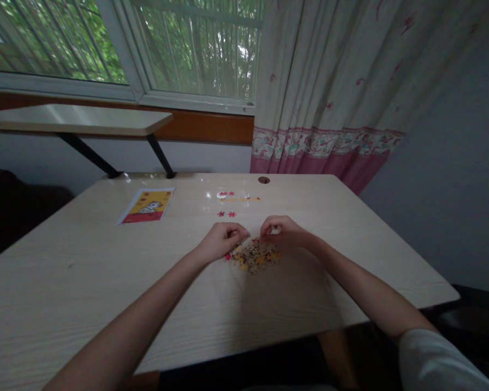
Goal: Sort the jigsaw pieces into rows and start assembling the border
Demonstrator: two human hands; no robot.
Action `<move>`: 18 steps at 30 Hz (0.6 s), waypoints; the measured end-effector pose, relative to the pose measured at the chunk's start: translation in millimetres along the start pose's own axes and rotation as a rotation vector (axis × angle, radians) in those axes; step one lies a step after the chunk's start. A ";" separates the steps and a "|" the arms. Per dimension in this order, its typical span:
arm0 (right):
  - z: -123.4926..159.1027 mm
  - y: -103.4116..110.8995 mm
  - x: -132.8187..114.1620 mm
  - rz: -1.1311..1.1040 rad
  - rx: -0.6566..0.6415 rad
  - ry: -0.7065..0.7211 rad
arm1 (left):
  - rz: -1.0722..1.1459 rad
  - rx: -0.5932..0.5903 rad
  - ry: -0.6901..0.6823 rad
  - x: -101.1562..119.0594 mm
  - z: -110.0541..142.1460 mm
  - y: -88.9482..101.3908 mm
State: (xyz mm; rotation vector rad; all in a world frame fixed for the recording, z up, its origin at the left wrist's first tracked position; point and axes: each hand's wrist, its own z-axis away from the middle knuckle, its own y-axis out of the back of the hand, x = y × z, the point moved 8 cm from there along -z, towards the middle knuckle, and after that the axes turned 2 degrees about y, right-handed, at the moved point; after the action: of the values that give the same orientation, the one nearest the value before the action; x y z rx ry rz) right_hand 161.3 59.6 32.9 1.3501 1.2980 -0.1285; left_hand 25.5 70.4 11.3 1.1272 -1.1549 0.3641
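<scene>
A loose pile of jigsaw puzzle pieces (255,257) lies on the table between my hands, mostly tan backs with some yellow and red faces. At the pile's upper left edge is my left hand (222,240), its fingers curled together. My right hand (284,231) hovers over the upper right edge, thumb and forefinger pinched. Whatever either fingertip grip holds is too small to make out. Beyond them, red puzzle pieces (227,214) sit side by side, and farther back runs a row of yellow pieces (240,199) with red ones (227,193) behind it.
On the left of the pale wooden table (179,304) lies a yellow and red picture sheet (146,206). A raised shelf (77,119) on black legs stands at the back left. A cable hole (264,180) is near the rear edge, before the curtain (321,108).
</scene>
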 end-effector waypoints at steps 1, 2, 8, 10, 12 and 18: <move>-0.1 4.0 -9.8 0.051 0.053 0.086 | 0.043 -0.019 -0.001 2.9 0.7 -2.2; 0.6 7.1 -19.6 0.105 0.103 0.171 | 0.089 -0.038 -0.002 5.7 1.4 -4.4; 8.5 5.3 -48.4 0.434 0.237 0.392 | 0.290 -0.075 0.046 8.4 1.9 -9.4; 9.4 1.0 -50.5 0.491 0.222 0.406 | 0.326 -0.081 0.073 5.1 1.1 -9.9; 10.2 -1.8 -52.4 0.515 0.210 0.421 | 0.357 -0.104 0.097 2.3 0.7 -11.9; 11.7 -6.7 -51.0 0.593 0.191 0.408 | 0.469 -0.065 0.127 -3.4 -1.1 -12.7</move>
State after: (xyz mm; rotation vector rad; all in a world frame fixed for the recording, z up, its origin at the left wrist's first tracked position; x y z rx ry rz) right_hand 144.5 19.0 62.1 1.9421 1.1735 0.4641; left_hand 34.0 66.7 1.9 0.7562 -1.3032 0.7426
